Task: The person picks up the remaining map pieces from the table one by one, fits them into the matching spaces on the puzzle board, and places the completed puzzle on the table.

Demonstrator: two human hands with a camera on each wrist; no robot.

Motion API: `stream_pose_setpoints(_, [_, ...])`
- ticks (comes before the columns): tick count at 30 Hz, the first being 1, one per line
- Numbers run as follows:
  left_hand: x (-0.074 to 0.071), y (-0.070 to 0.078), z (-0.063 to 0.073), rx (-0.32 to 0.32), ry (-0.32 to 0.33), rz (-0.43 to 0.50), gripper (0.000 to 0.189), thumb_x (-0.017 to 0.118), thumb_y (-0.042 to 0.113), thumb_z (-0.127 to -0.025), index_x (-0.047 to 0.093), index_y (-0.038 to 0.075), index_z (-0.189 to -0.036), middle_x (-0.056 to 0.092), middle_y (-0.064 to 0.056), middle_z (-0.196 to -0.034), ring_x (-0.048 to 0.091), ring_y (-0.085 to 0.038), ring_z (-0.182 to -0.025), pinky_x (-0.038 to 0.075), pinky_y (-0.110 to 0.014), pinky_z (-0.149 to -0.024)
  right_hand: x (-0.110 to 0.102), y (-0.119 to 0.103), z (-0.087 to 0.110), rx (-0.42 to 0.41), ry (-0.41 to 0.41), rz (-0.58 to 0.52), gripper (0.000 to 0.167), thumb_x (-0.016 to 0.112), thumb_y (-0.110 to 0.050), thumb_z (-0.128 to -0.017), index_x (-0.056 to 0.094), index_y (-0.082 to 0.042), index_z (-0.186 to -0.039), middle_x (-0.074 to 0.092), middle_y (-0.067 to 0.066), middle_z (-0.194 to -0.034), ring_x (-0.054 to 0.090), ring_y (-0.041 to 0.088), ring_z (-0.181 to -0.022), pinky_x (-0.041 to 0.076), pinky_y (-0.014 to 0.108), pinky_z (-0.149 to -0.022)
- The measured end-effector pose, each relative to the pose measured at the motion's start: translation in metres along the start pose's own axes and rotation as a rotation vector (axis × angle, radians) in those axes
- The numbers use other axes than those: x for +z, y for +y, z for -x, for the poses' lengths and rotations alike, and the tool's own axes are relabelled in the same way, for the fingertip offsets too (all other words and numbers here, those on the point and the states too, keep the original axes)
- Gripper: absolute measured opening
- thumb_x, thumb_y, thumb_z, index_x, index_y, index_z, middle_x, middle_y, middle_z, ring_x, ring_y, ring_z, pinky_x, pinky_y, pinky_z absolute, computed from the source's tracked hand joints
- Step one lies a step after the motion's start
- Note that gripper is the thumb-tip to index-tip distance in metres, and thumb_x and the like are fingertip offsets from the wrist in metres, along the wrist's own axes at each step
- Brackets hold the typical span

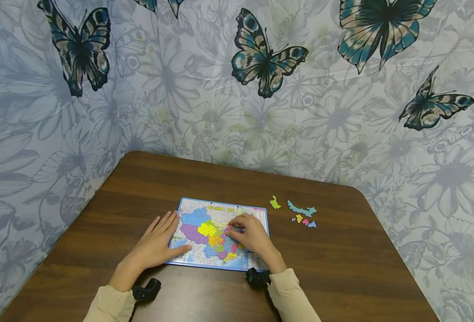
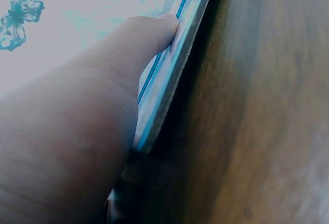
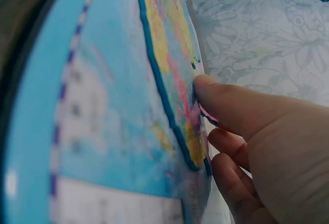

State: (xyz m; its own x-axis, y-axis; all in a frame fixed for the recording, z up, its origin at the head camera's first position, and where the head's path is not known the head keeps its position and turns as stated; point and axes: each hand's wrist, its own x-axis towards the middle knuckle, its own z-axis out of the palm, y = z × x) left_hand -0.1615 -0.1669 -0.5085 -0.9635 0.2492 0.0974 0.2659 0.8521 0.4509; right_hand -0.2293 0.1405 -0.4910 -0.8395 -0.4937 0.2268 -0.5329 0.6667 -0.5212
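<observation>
A map jigsaw board (image 1: 241, 263) with coloured pieces and a blue border lies on the table. My left hand (image 1: 156, 241) rests flat on its left side, fingers straight, thumb spread over the lower edge; the left wrist view shows that thumb (image 2: 149, 36) on the board. Over the right half of the map, my right hand (image 1: 253, 235) pinches a small pink-edged puzzle piece (image 3: 208, 116) between thumb and fingers. Most of that piece is hidden by the fingers. Blue, purple, yellow and orange pieces sit in the map's left and middle.
Right of the board lie several loose pieces: a green one (image 1: 275, 203), a long blue one (image 1: 301, 209), a yellow one (image 1: 299, 218), a pink one (image 1: 305, 222) and a small blue one (image 1: 312, 224). The brown table (image 1: 341, 268) meets a butterfly-patterned wall covering (image 1: 205, 112).
</observation>
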Motion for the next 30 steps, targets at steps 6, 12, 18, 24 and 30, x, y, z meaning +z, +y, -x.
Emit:
stream_pose_setpoints(6, [0.0007, -0.0008, -0.0002, 0.000, -0.002, -0.001, 0.110, 0.060, 0.075, -0.088, 0.032, -0.005, -0.158, 0.025, -0.022, -0.168, 0.019, -0.041, -0.157, 0.007, -0.061, -0.127, -0.0006, 0.0014, 0.0016, 0.015, -0.029, -0.038, 0.026, 0.079, -0.025, -0.093, 0.077, -0.013, -0.116, 0.074, 0.001, -0.113, 0.069, 0.017, -0.100, 0.059, 0.035, -0.089])
stream_pose_setpoints(12, [0.0005, -0.0006, -0.0010, -0.005, -0.009, 0.002, 0.110, 0.061, 0.075, -0.088, 0.032, -0.005, -0.158, 0.025, -0.021, -0.168, 0.019, -0.041, -0.157, 0.006, -0.061, -0.127, -0.0029, 0.0016, 0.0028, 0.002, -0.048, -0.071, 0.026, 0.073, -0.014, -0.097, 0.075, -0.011, -0.122, 0.075, 0.003, -0.114, 0.070, 0.017, -0.098, 0.060, 0.034, -0.087])
stream_pose_setpoints(18, [-0.0001, -0.0001, -0.0012, -0.007, -0.008, 0.003, 0.110, 0.062, 0.074, -0.088, 0.032, -0.005, -0.158, 0.025, -0.022, -0.168, 0.019, -0.041, -0.157, 0.006, -0.061, -0.127, -0.0046, 0.0026, 0.0026, 0.009, -0.038, -0.064, 0.024, 0.068, -0.011, -0.099, 0.076, -0.012, -0.121, 0.076, 0.003, -0.113, 0.068, 0.014, -0.093, 0.058, 0.031, -0.083])
stream_pose_setpoints(24, [-0.0013, 0.0007, -0.0011, -0.009, -0.008, 0.007, 0.109, 0.063, 0.072, -0.088, 0.032, -0.005, -0.158, 0.025, -0.022, -0.168, 0.019, -0.041, -0.157, 0.006, -0.061, -0.127, -0.0039, 0.0049, 0.0032, 0.016, -0.024, -0.075, 0.022, 0.070, -0.013, -0.099, 0.077, -0.013, -0.120, 0.075, 0.003, -0.116, 0.067, 0.013, -0.093, 0.058, 0.030, -0.084])
stream_pose_setpoints(30, [-0.0010, 0.0009, -0.0007, -0.006, -0.006, 0.003, 0.109, 0.062, 0.073, -0.088, 0.032, -0.005, -0.158, 0.025, -0.022, -0.168, 0.019, -0.041, -0.157, 0.007, -0.061, -0.127, -0.0031, 0.0050, 0.0037, 0.007, -0.026, -0.106, 0.022, 0.068, -0.012, -0.100, 0.076, -0.012, -0.120, 0.076, 0.003, -0.117, 0.071, 0.015, -0.097, 0.060, 0.033, -0.087])
